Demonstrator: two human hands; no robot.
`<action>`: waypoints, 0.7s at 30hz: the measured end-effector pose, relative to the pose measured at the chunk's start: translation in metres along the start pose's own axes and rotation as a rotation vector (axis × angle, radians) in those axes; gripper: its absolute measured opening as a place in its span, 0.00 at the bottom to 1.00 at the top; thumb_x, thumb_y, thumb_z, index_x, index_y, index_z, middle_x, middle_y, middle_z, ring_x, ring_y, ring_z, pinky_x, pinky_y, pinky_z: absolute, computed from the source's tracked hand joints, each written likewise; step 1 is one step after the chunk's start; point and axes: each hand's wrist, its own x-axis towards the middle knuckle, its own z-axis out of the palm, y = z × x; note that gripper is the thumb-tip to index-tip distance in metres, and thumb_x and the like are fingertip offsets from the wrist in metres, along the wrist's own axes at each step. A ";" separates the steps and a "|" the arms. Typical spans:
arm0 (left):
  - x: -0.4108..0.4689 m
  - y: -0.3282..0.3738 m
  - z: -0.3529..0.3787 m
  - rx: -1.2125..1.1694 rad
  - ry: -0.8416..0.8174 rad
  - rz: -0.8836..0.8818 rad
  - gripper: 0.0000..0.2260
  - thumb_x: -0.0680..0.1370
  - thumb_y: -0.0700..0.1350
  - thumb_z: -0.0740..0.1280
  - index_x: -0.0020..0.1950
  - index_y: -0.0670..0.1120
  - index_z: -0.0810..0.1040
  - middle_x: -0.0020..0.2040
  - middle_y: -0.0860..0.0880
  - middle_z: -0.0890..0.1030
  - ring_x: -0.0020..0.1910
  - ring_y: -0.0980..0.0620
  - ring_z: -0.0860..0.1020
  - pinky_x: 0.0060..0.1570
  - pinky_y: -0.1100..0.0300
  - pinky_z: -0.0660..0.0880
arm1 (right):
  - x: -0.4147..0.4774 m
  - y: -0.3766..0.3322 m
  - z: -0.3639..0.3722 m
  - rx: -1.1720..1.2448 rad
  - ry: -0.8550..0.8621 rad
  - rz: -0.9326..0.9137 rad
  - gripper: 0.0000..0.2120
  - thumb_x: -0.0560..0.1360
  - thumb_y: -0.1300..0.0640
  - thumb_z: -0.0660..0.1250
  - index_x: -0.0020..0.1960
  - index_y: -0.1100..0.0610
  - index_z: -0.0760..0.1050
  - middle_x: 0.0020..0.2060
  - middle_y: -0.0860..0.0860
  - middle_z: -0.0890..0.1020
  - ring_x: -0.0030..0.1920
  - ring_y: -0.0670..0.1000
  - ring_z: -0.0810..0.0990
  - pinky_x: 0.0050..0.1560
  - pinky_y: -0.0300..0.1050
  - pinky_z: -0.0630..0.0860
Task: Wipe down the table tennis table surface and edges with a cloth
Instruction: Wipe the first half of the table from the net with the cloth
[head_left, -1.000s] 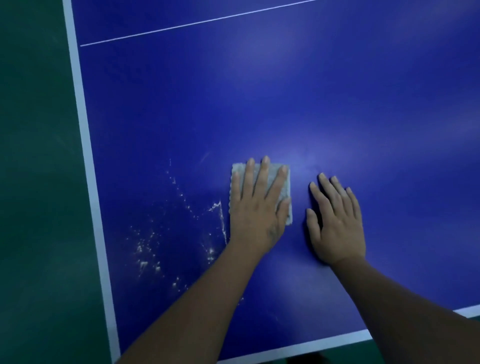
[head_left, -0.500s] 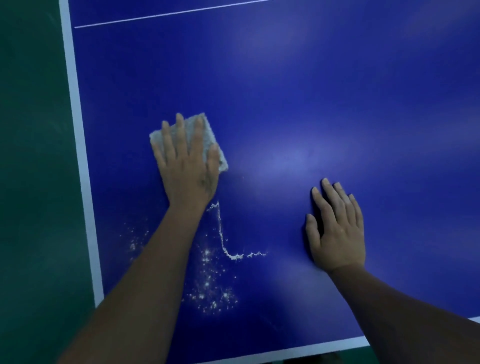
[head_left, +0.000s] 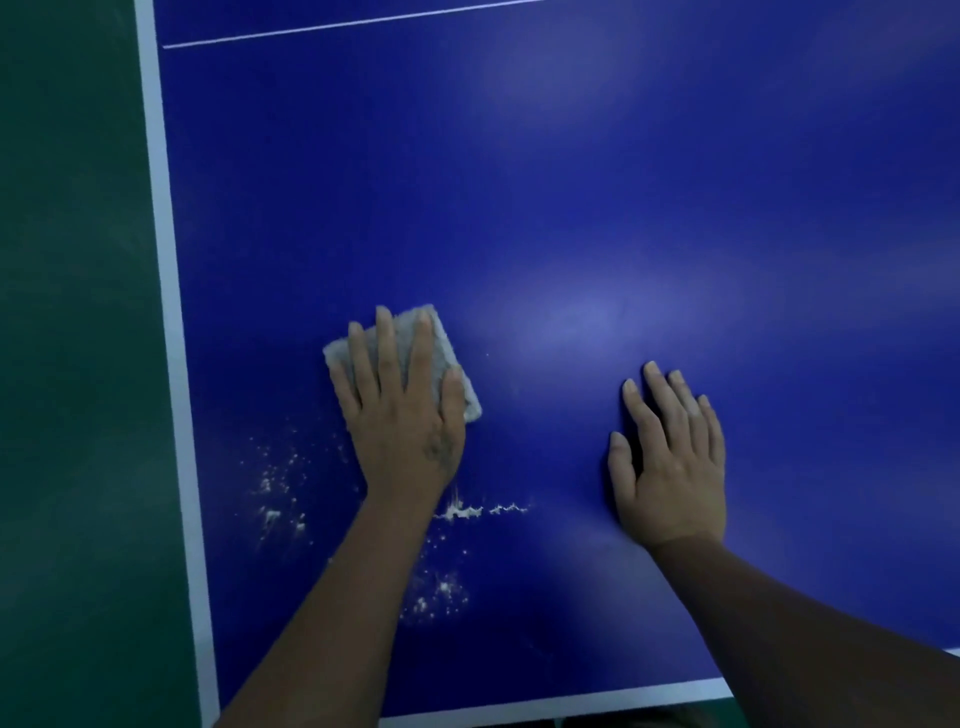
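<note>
Head cam, the only view: left hand (head_left: 402, 415) lies flat on the cloth (head_left: 441, 345), fingers straight and spread, pressing it onto the table (head_left: 571, 182) rather than gripping it. The cloth sits near the left border (head_left: 176, 364), a bit up from the near corner. Right hand (head_left: 670, 457) is also flat on bare blue, fingers relaxed, holding nothing, looks like it's just bracing.

White crumbs (head_left: 457, 512) sit in a ridge right behind the left wrist, with more specks (head_left: 280, 488) toward the border.

What I'd worry about: with only palm pressure, the cloth could bunch up or slip out mid-stroke. The forearm hangs right over the mess, so it might smear it. And a hard sweep left probably just dumps it on the floor (head_left: 67, 364).
</note>
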 end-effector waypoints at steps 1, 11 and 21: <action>0.010 0.000 0.000 0.004 0.005 0.005 0.29 0.89 0.60 0.50 0.89 0.54 0.50 0.89 0.45 0.49 0.88 0.40 0.45 0.84 0.33 0.47 | 0.000 0.000 0.000 -0.002 0.004 -0.003 0.25 0.86 0.50 0.60 0.82 0.55 0.70 0.85 0.51 0.63 0.86 0.55 0.59 0.85 0.61 0.55; -0.078 0.000 0.006 -0.006 -0.029 -0.028 0.29 0.89 0.60 0.50 0.89 0.53 0.52 0.89 0.46 0.47 0.88 0.41 0.44 0.84 0.33 0.48 | -0.001 -0.001 -0.001 0.016 0.012 0.002 0.25 0.86 0.50 0.59 0.81 0.56 0.70 0.85 0.52 0.64 0.86 0.55 0.58 0.86 0.62 0.54; 0.002 0.088 0.014 -0.044 0.061 -0.089 0.28 0.89 0.61 0.47 0.89 0.55 0.52 0.89 0.45 0.51 0.88 0.40 0.47 0.84 0.34 0.45 | -0.006 0.000 -0.008 0.001 -0.034 -0.013 0.26 0.87 0.47 0.55 0.83 0.54 0.67 0.86 0.51 0.62 0.87 0.55 0.56 0.86 0.59 0.51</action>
